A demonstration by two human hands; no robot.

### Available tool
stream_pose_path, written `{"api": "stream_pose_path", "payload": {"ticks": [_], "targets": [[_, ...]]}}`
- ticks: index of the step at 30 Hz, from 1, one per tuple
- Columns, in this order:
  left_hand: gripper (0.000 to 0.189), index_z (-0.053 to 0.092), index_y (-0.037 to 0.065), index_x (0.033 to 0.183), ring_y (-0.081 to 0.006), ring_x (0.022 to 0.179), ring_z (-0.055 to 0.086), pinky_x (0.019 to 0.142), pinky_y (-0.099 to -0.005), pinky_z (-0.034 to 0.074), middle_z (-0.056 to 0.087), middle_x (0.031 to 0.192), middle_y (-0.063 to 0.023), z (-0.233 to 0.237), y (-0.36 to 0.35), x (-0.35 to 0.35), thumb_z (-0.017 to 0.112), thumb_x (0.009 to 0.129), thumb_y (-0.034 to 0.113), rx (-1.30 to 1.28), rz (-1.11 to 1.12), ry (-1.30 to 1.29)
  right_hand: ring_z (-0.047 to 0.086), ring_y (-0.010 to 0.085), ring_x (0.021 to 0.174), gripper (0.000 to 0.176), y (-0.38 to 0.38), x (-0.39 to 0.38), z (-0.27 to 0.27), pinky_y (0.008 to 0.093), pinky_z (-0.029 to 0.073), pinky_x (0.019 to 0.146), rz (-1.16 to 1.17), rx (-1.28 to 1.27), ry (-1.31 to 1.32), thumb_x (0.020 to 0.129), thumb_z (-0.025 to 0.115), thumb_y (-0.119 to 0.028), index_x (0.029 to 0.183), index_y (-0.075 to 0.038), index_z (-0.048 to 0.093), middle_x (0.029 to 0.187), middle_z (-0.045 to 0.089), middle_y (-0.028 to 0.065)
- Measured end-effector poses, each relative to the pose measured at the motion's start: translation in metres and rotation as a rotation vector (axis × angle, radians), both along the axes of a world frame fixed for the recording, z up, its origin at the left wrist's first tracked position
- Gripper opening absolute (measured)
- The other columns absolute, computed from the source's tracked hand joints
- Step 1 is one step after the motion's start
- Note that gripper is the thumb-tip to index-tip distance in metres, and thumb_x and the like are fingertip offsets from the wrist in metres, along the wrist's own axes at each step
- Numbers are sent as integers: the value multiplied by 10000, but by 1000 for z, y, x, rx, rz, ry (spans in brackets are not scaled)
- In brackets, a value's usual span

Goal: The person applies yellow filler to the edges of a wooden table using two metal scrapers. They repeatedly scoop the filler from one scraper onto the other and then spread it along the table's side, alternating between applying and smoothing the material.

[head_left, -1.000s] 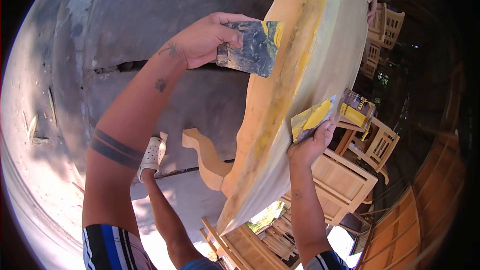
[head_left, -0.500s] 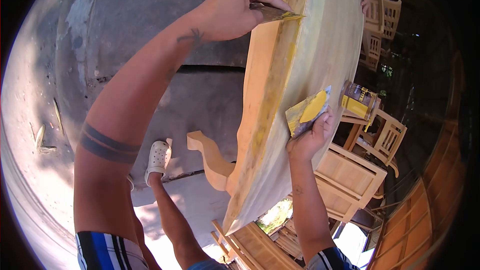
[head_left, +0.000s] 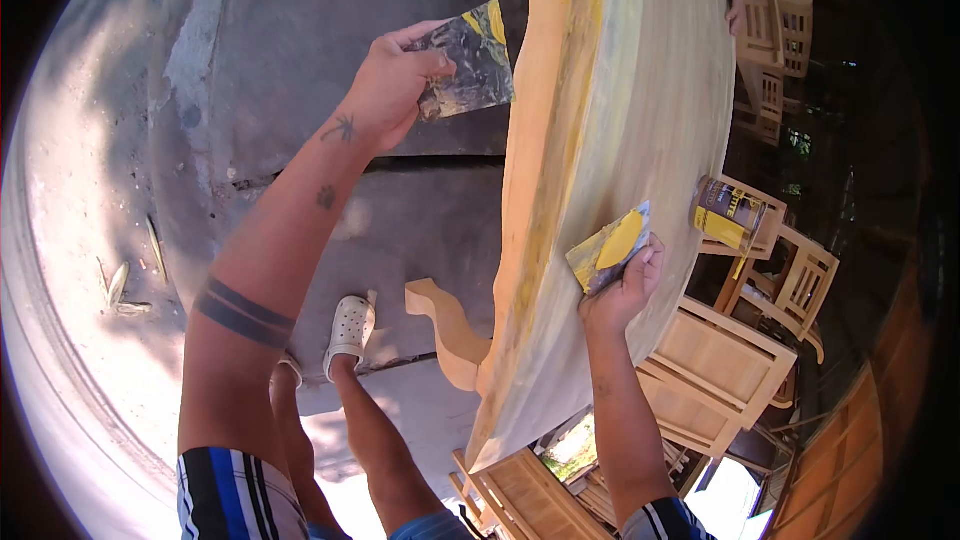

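Note:
My left hand [head_left: 392,90] is closed on a putty scraper [head_left: 470,65], a flat, dark-stained square blade with yellow putty at its upper corner. It is over the floor, just left of the wooden tabletop's edge. My right hand [head_left: 625,290] grips a second flat plate [head_left: 590,265] carrying a thick lump of yellow putty [head_left: 625,240], above the tabletop. The large pale wooden tabletop [head_left: 640,130] has yellow putty streaks along its edge. A curved wooden leg [head_left: 450,340] sticks out from beneath it.
Another person's hand [head_left: 733,0] rests on the tabletop's far right edge. An opened putty can [head_left: 727,215] stands on a wooden chair beyond the right edge. Wooden chairs [head_left: 785,280] and a panelled wooden piece [head_left: 720,370] are at right. My clog-shod foot [head_left: 352,330] is on the concrete floor.
My left hand has come off the tabletop edge, moving left and down, and its scraper now shows its broad face. My right hand still holds the putty plate; the view has shifted slightly.

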State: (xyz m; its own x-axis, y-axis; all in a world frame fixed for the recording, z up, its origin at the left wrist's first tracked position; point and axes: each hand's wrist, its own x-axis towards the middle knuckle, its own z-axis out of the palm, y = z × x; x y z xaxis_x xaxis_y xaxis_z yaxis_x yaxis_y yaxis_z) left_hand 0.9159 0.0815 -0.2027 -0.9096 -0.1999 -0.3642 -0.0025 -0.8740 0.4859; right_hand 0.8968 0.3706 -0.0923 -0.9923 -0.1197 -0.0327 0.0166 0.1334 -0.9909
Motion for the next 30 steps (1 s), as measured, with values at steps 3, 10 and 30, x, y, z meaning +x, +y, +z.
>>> {"api": "stream_pose_path", "payload": {"ticks": [3, 10, 30], "targets": [[371, 506, -57, 1150, -203, 870, 636, 821, -330, 526, 616, 990, -118, -9, -27, -50, 449, 784, -32, 115, -129, 31, 551, 151, 861, 243, 7, 1, 0, 303, 468, 786, 6, -6, -19, 951, 466, -262, 1039, -36, 450, 940, 550, 66], [322, 546, -23, 1029, -200, 798, 637, 782, -365, 540, 620, 926, -106, -41, -28, -79, 479, 714, -15, 263, -322, 68, 548, 137, 795, 242, 7, 4, 1, 291, 480, 710, -94, 45, -28, 943, 483, -278, 996, -47, 433, 872, 541, 57], [434, 565, 0, 1170, -157, 916, 622, 815, -295, 494, 633, 1059, -99, -5, -52, -97, 414, 780, -115, -384, -89, 40, 533, 114, 740, 200, -51, -79, 23, 266, 469, 689, -93, -102, -145, 929, 507, -234, 1020, -63, 459, 884, 540, 52]]}}
